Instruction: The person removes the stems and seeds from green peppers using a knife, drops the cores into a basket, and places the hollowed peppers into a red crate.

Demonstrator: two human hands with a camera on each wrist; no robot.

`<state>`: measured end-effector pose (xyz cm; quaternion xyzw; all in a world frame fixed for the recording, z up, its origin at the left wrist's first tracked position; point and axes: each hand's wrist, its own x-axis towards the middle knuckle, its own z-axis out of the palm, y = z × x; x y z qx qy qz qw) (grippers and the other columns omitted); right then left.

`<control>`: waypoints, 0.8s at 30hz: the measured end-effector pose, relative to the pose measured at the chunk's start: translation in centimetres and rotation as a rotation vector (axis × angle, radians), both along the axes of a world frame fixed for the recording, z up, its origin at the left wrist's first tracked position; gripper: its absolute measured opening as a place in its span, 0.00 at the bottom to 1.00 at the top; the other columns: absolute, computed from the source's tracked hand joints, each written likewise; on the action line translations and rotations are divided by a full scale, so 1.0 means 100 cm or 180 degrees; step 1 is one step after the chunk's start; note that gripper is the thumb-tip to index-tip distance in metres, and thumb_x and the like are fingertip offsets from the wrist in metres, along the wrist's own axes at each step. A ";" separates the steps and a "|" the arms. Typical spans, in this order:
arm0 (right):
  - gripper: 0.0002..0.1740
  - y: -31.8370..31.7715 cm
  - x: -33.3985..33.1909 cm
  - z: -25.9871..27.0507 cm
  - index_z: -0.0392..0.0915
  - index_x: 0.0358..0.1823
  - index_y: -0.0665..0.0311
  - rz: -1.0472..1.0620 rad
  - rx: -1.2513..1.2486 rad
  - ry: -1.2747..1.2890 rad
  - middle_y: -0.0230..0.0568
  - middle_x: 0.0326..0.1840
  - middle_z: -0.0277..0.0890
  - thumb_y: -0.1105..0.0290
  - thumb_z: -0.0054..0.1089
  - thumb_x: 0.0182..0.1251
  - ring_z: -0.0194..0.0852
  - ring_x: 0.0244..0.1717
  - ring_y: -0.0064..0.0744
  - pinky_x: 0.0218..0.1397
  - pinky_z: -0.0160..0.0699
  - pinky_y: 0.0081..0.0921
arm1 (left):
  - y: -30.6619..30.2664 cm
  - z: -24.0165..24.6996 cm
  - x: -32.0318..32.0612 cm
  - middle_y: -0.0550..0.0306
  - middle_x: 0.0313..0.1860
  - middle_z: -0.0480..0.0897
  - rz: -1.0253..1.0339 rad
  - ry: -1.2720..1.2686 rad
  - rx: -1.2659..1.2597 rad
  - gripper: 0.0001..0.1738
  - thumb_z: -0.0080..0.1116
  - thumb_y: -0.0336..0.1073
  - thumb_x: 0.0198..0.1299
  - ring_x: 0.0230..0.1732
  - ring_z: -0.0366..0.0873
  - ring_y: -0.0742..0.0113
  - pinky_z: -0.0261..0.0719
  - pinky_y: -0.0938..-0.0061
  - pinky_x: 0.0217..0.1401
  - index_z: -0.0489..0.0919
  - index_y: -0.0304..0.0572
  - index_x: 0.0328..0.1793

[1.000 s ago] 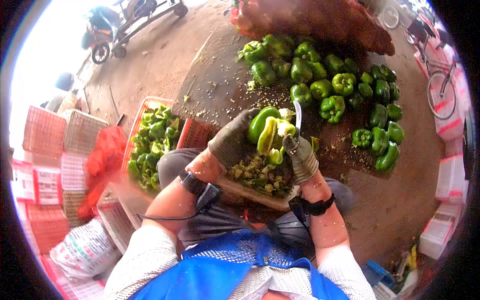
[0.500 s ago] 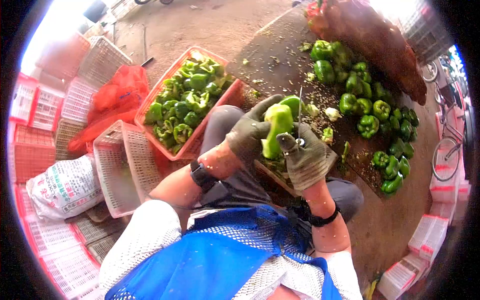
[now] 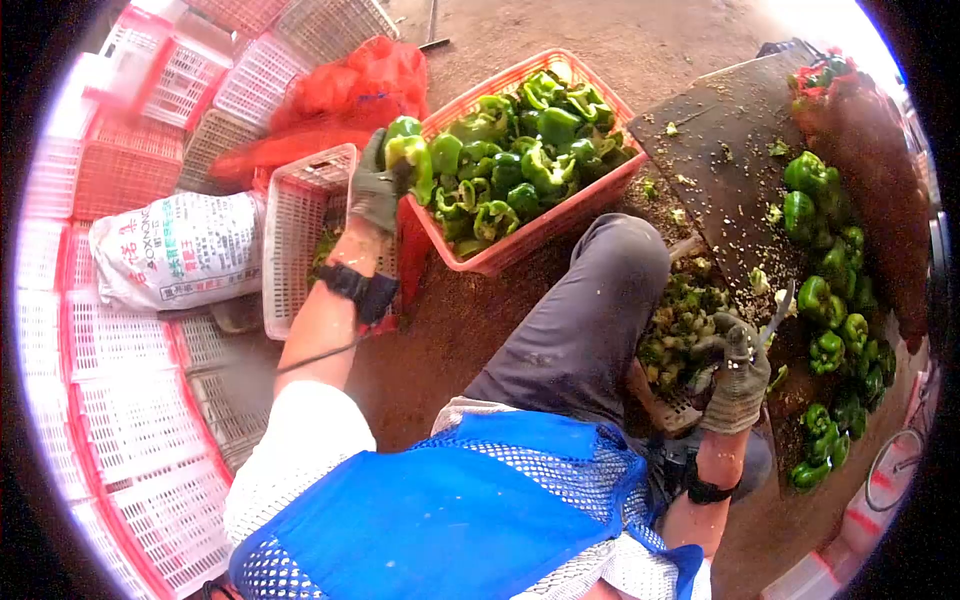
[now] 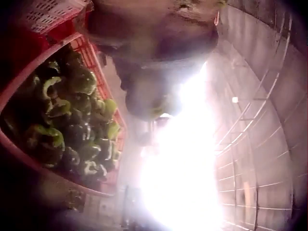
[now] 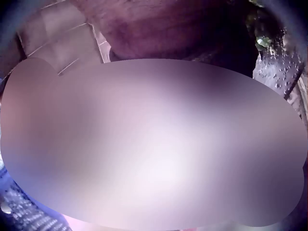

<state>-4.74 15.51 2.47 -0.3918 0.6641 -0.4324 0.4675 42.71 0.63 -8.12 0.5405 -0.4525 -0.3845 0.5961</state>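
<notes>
the left hand [image 3: 373, 195] held a cut green pepper [image 3: 408, 158] at the left end of the red crate [image 3: 572, 222] of cut peppers [image 3: 524, 172]. the right hand [image 3: 740, 378] gripped a knife [image 3: 778, 312] near the basket [image 3: 682, 415] of scraps [image 3: 682, 318]; green peppers [image 3: 826, 352] lay farther right on the seed-strewn worktop [image 3: 722, 185].

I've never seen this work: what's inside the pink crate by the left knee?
Green bell peppers, many cut open, fill the pink crate; they hide its floor and anything deeper.
</notes>
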 end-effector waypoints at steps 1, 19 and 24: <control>0.28 -0.002 0.001 -0.003 0.78 0.53 0.67 -0.0019 0.0018 -0.0080 0.37 0.28 0.82 0.46 0.56 0.71 0.68 0.15 0.16 0.15 0.59 0.15 | -0.006 -0.018 0.006 0.53 0.57 0.80 0.0178 -0.0561 0.0036 0.36 0.69 0.31 0.57 0.54 0.79 0.60 0.81 0.69 0.58 0.66 0.39 0.71; 0.19 -0.019 0.004 -0.031 0.79 0.52 0.63 -0.0705 0.0397 -0.0337 0.34 0.25 0.78 0.55 0.58 0.71 0.64 0.08 0.23 0.09 0.58 0.20 | -0.023 -0.111 -0.039 0.46 0.75 0.65 -0.0325 -0.4721 0.0135 0.43 0.59 0.67 0.56 0.76 0.56 0.40 0.56 0.49 0.76 0.68 0.54 0.74; 0.19 -0.039 -0.011 -0.050 0.80 0.50 0.64 -0.0818 0.0643 -0.0133 0.36 0.25 0.78 0.57 0.58 0.71 0.65 0.09 0.24 0.10 0.61 0.21 | -0.006 -0.095 -0.103 0.55 0.81 0.55 -0.0975 -0.4699 0.1334 0.39 0.53 0.70 0.56 0.79 0.42 0.34 0.34 0.22 0.71 0.71 0.67 0.72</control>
